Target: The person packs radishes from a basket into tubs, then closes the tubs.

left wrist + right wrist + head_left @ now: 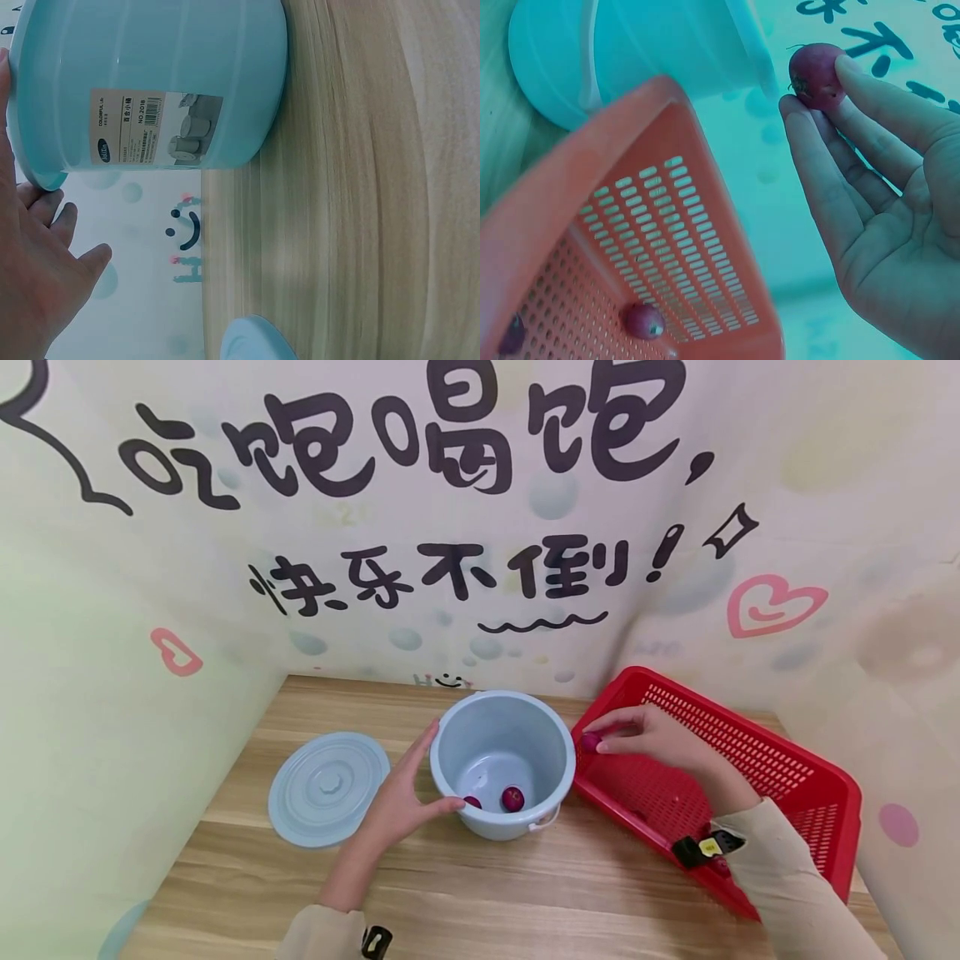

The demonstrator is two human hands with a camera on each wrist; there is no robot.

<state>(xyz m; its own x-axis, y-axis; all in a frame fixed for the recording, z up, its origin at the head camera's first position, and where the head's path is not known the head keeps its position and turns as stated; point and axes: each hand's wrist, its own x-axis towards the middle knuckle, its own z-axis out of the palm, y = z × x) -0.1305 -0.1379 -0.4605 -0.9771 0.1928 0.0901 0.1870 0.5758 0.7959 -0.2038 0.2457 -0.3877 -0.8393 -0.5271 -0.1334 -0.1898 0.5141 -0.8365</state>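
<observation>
Fruit (821, 73) is pinched in right fingers (814, 166); spread left fingers (421, 749) touch the bucket (501, 735) partly hiding another fruit (472, 801).

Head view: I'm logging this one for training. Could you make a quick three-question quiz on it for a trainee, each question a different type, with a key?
1. How many round red items show inside the bucket?
2. Where is the lid?
A) on top of the bucket
B) on the table, left of the bucket
C) underneath the bucket
3. True or false: the right hand is pinching a small red piece.

Key:
1. Two.
2. B.
3. True; thumb and fingers hold it.
</observation>
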